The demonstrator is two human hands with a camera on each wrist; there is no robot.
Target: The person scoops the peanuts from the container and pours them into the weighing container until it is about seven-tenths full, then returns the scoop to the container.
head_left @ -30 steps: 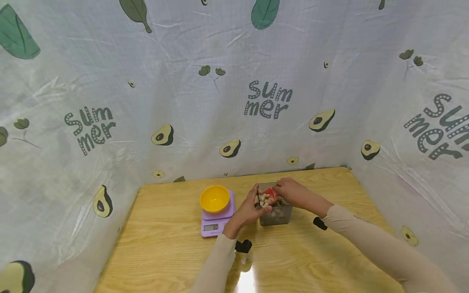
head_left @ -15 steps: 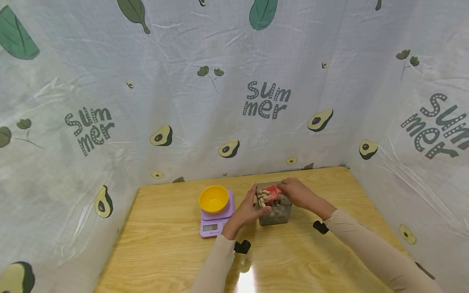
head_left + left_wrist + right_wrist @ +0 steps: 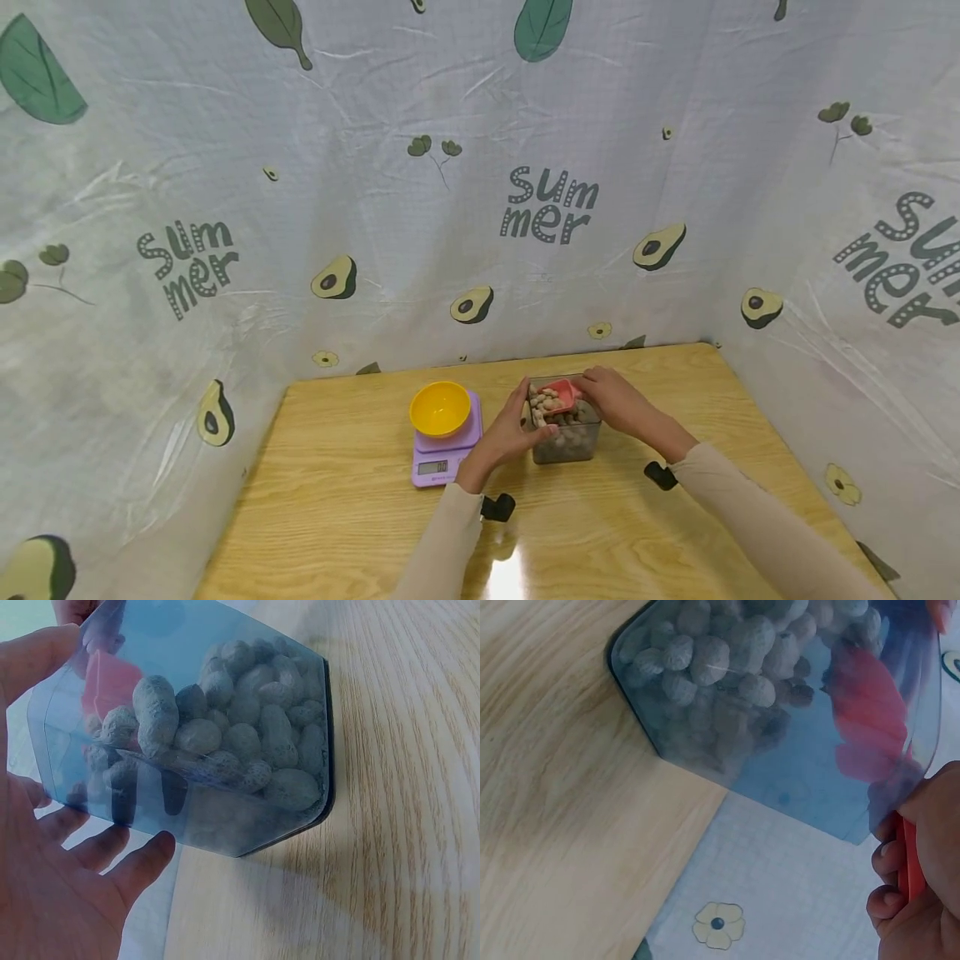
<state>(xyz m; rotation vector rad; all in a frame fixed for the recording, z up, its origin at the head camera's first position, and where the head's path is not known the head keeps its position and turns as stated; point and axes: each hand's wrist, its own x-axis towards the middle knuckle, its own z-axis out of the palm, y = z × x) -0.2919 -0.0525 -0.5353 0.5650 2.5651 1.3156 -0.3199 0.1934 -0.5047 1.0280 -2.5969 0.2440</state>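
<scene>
A clear grey plastic container (image 3: pixel 564 452) holds unshelled peanuts (image 3: pixel 240 742) and stands on the wooden table. My left hand (image 3: pixel 504 432) grips its left side, thumb toward the front wall and fingers along the side wall. With my right hand (image 3: pixel 613 402) I hold a red scoop (image 3: pixel 562 393) by its handle (image 3: pixel 912 862), over the container's right rim. The scoop's bowl sits inside the container among the peanuts, several of them in or at its mouth. In the right wrist view the scoop shows through the clear wall.
Left of the container, a yellow bowl (image 3: pixel 440 408) stands on a purple kitchen scale (image 3: pixel 432 471), its display lit. The wooden table (image 3: pixel 330 492) meets a white cloth (image 3: pixel 397 283) printed with avocados and lettering at the back and sides.
My right hand has drawn the scoop slightly to the right inside the container, and the scoop's red mouth shows more. The left hand keeps its place on the container.
</scene>
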